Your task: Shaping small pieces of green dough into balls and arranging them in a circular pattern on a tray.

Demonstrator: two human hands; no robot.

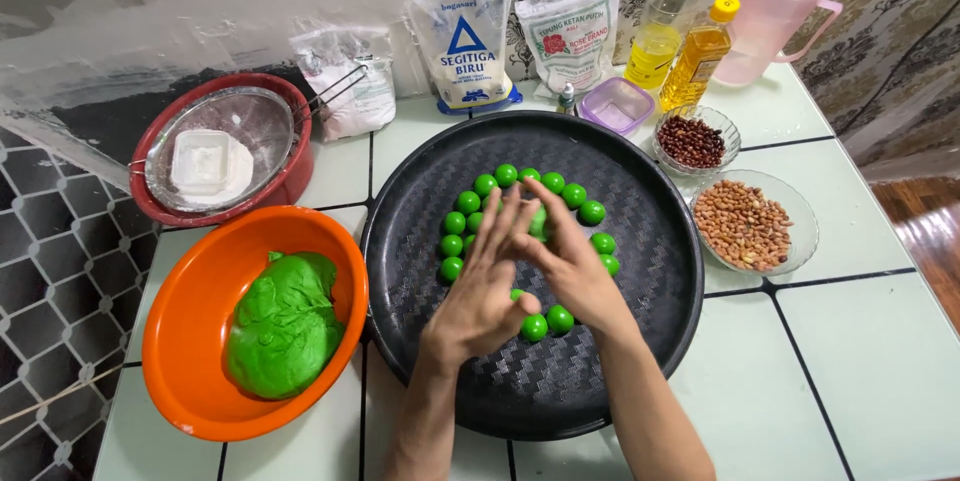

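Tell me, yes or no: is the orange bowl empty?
No. The orange bowl holds a large lump of green dough, left of the black tray.

White tiled table (860, 341) — black tray (420, 341), orange bowl (180, 361), red bowl (290, 181).

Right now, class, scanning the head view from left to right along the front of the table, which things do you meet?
Orange bowl holding green dough → black round tray with green dough balls → glass bowl of peanuts.
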